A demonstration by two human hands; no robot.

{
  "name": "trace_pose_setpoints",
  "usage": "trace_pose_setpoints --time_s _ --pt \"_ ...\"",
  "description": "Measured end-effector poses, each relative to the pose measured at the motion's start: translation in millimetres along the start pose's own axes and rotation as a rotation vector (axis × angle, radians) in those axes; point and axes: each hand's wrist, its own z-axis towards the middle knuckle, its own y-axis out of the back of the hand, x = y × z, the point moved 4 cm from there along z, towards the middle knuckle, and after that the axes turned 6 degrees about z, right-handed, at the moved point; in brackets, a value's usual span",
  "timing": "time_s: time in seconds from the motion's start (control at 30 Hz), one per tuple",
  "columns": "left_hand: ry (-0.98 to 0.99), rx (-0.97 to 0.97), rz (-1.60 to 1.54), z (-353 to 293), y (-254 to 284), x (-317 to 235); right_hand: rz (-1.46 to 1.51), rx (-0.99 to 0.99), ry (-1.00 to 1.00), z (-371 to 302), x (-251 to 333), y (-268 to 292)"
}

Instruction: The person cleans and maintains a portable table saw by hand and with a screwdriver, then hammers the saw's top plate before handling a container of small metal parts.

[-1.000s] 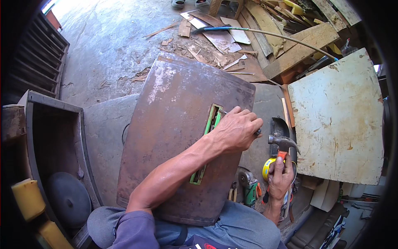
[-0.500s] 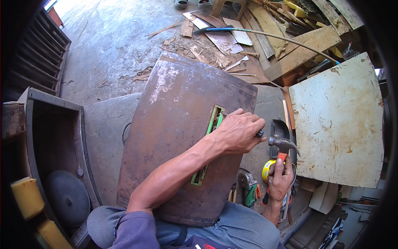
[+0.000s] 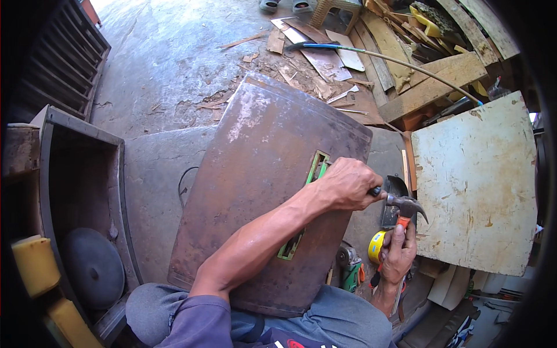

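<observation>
A worn brown panel lies across my lap, with a long narrow slot edged in green cut into it. My left hand is closed round a hand tool with a black handle. Its metal end shows beside the slot's upper part; my fingers hide the rest, so I cannot tell screwdriver from chisel. My left forearm covers the slot's middle. In my right hand is a claw hammer, gripped by its orange handle. The hammer's face is at the butt of the black handle, touching or nearly so.
Right of the panel are a yellow tape roll, a green angle grinder and a black tray. A pale scuffed board stands further right. Scrap wood fills the far right. An open cabinet is at left.
The hammer has moved toward the black handle's butt, closing the gap between them. My left hand keeps its grip at the slot. The whole view has shifted slightly.
</observation>
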Motion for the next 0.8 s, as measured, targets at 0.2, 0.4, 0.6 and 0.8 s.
trace_pose_setpoints --time_s 0.2,0.4,0.6,0.8 --pt "0.016 -0.124 -0.101 -0.6 7.4 1.9 -0.031 -0.079 0.374 -7.6 9.3 -8.8" --pt "-0.009 -0.147 -0.123 -5.0 8.5 6.1 -0.550 -0.051 0.441 0.7 4.4 -15.1" --pt "-0.011 -0.178 -0.118 -0.9 8.1 4.5 -0.267 -0.128 0.699 1.4 4.8 -8.5" --pt "0.017 -0.143 -0.035 0.6 4.8 3.0 0.123 -0.199 0.352 -5.1 11.8 0.6"
